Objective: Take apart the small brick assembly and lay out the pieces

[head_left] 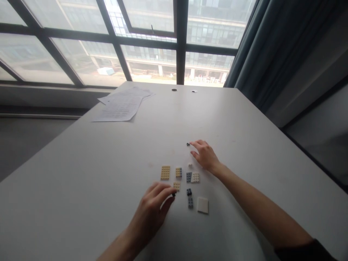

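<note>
Between the thumb and index finger of my left hand [153,203] is a small dark toy brick [174,194], mostly covered by the fingertips. Just beyond it lies a tan studded plate [176,186]. My right hand [205,154] reaches farther out, thumb and index finger apart, with the index tip at or very near a tiny dark piece [187,144]. Around the hands lie a larger tan plate [165,172], a tan and grey-blue block [178,172], a grey piece [189,177] against a white studded plate [195,177], and a tiny white piece [190,165].
Nearer me are a black brick [189,191], a grey studded brick [190,202] and a flat white tile [202,205]. Printed sheets [116,107] lie at the far left of the white table [81,163]. Two round holes are near its far edge, before the windows.
</note>
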### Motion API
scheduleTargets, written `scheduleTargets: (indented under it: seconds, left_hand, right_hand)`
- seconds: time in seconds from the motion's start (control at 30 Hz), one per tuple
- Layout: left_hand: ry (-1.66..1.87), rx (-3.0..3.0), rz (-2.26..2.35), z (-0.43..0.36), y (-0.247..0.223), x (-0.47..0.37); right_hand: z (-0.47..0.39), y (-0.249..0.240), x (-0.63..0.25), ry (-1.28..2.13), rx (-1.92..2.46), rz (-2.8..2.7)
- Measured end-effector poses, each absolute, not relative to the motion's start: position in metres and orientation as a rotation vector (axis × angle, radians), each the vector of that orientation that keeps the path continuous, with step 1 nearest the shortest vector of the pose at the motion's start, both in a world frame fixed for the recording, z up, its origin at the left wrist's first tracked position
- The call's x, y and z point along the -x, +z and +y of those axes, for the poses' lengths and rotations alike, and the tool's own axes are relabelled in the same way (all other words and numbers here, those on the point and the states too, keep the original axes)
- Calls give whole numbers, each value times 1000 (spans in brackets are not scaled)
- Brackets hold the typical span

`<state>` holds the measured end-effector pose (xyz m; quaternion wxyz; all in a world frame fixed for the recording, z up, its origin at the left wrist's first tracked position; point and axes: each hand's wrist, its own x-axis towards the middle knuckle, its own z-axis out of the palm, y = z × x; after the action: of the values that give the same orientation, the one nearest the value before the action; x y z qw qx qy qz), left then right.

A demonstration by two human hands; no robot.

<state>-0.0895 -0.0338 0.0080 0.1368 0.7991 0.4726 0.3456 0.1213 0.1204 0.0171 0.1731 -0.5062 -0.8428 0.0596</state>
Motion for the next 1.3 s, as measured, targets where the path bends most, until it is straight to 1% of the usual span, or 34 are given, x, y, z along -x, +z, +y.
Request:
scheduleTargets:
  seconds: [0.03, 0.17, 0.37, 0.6, 0.73, 0.83, 0.9, 1.0, 1.07, 1.13, 1.3]
  left_hand:
    - [969, -2332, 1366, -40, 5, 88]
    - [850, -2373, 1390, -51, -3, 80]
    - [693, -2323, 1417, -51, -3, 73]
    - [584, -2315, 1511, -52, -6, 70]
    - [584, -2340, 1510, -52, -7, 71]
    - [608, -2367, 1447, -52, -6, 77]
    - [627, -2391, 1392, -52, -6, 80]
    - [641, -2416, 1338, -51, -5, 83]
    - [640, -2431, 1315, -51, -5, 82]
    - [639, -2441, 1302, -51, -4, 80]
    - [652, -2447, 1315, -53, -3, 77]
  right_hand:
    - [129, 18, -113, 112, 1467, -2472]
    - [145, 16, -90, 53, 1477, -2607]
    - [148, 15, -88, -46, 1533, -2676]
    - [153, 22, -89, -23, 1504, -2746]
    - [149, 33, -91, 3, 1481, -2693]
    - [127, 43, -101, 31, 1461, -2599]
    - [97, 45, -112, 116, 1423, -2504]
    - [39, 35, -129, 615, 1250, -2093]
    - [1, 23, -137, 779, 1192, -1981]
    - [-28, 10, -140, 800, 1137, -2003]
    - [-56, -7, -137, 594, 1000, -2190]
